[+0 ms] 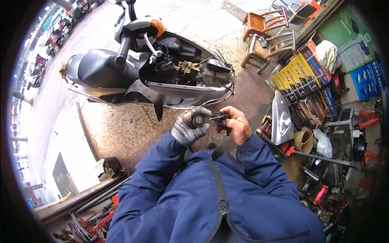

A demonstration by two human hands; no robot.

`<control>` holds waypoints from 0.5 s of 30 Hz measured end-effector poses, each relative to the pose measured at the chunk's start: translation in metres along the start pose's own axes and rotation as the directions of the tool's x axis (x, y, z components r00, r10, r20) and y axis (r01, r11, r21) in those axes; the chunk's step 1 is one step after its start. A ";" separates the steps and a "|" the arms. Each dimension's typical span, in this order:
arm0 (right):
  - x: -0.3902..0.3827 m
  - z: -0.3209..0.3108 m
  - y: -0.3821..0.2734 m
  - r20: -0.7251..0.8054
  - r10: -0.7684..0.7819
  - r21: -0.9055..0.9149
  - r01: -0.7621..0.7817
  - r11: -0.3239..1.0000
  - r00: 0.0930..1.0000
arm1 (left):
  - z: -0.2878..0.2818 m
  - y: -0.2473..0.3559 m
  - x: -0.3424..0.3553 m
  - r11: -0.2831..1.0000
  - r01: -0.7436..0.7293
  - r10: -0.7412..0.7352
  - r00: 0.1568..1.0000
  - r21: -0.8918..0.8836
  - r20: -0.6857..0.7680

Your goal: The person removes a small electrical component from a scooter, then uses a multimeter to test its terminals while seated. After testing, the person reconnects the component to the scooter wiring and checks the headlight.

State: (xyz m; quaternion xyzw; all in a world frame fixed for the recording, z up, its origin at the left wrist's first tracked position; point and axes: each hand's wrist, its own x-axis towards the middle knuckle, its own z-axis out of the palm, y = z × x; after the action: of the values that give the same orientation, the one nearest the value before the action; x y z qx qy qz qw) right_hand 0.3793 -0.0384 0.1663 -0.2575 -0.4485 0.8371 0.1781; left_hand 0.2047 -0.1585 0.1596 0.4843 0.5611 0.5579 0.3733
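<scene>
Left hand, in a grey striped fingerless glove: fingers and thumb curled around a dark cylindrical part with a round grey end face, clamped at its sides. The end face is turned up toward the viewer.

Right hand, bare: thumb and fingers pinched on a small bunch of black-headed metal keys, in front of the jacket. Individual keys cannot be told apart with certainty.

Relation noted: the keys lie just right of the cylindrical part, at nearly the same height in the view. A thin metal piece is pointed leftward from the pinch, its long axis running roughly across the view, whereas the round face is directed upward; the two axes are judged not to be in line. The cylindrical part is gripped by the left hand, the keys by the right; whether metal and cylinder touch cannot be told.

Beyond the hands: a silver-and-black scooter is seen, its inner parts exposed, with a black padded seat at left. To the right, a curved silver plastic panel is propped near yellow-and-black printed cartons. Farther off, two brown wooden chairs are placed side by side.
</scene>
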 end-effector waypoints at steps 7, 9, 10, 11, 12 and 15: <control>-0.003 0.049 0.014 -0.087 0.127 -0.021 -0.129 0.991 0.988 | -0.024 -0.028 -0.014 0.994 0.011 -0.011 1.000 0.111 -0.003; -0.001 0.061 0.020 -0.131 0.169 -0.183 -0.191 0.964 0.977 | -0.033 -0.033 -0.017 0.975 -0.033 0.034 0.999 0.221 -0.002; 0.000 0.066 0.021 -0.130 0.185 -0.206 -0.209 0.956 0.974 | -0.037 -0.034 -0.019 0.964 -0.006 0.008 1.000 0.265 -0.007; 0.002 0.069 0.022 -0.154 0.227 -0.235 -0.259 0.937 0.962 | -0.041 -0.034 -0.021 0.959 0.004 -0.005 1.000 0.284 0.003; 0.004 0.071 0.021 -0.160 0.238 -0.311 -0.278 0.909 0.958 | -0.045 -0.034 -0.024 0.953 0.014 -0.019 1.000 0.304 0.012; 0.007 0.078 0.025 -0.117 0.175 -0.480 -0.210 0.852 0.978 | -0.054 -0.033 -0.029 0.939 0.014 -0.024 0.999 0.344 0.023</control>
State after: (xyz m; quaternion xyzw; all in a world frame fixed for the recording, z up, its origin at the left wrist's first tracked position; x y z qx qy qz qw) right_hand 0.3261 -0.0989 0.1797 -0.3666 -0.6112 0.7005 0.0377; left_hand 0.1564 -0.1974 0.1285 0.5441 0.6494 0.4411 0.2961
